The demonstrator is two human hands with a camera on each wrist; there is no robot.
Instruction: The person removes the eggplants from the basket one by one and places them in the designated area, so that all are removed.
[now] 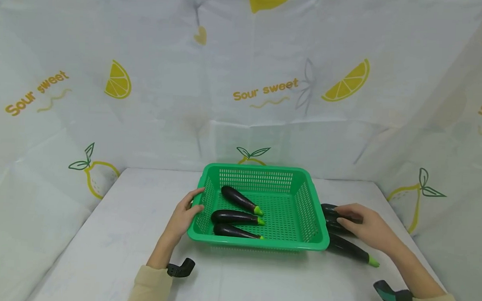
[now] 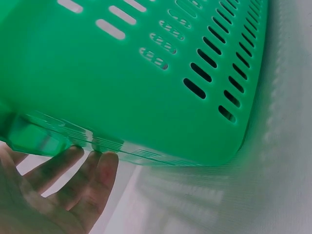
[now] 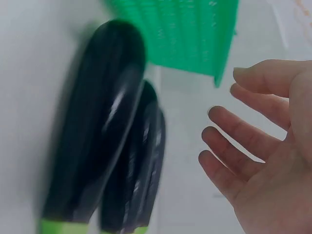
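Observation:
A green plastic basket (image 1: 257, 243) stands mid-table with three dark eggplants inside: a rear one (image 1: 239, 198), a middle one (image 1: 234, 217) and a front one (image 1: 234, 231). My left hand (image 1: 181, 216) holds its left rim, thumb over the edge; in the left wrist view, fingertips (image 2: 108, 163) meet the outer side. Right of the basket lie three more eggplants, the nearest (image 1: 347, 248) with its green stem end toward me. Over the farther two my right hand (image 1: 367, 223) hovers, fingers relaxed and apart. The right wrist view shows nothing within that hand (image 3: 273, 141), eggplants (image 3: 97, 126) beside it.
The white table (image 1: 102, 247) ends against a hanging white sheet (image 1: 166, 121) printed with lemons and "Sour sweet" lettering. More of this sheet hangs along both sides. Each wrist bears a black device, one on the left (image 1: 181, 268) and one on the right (image 1: 393, 295).

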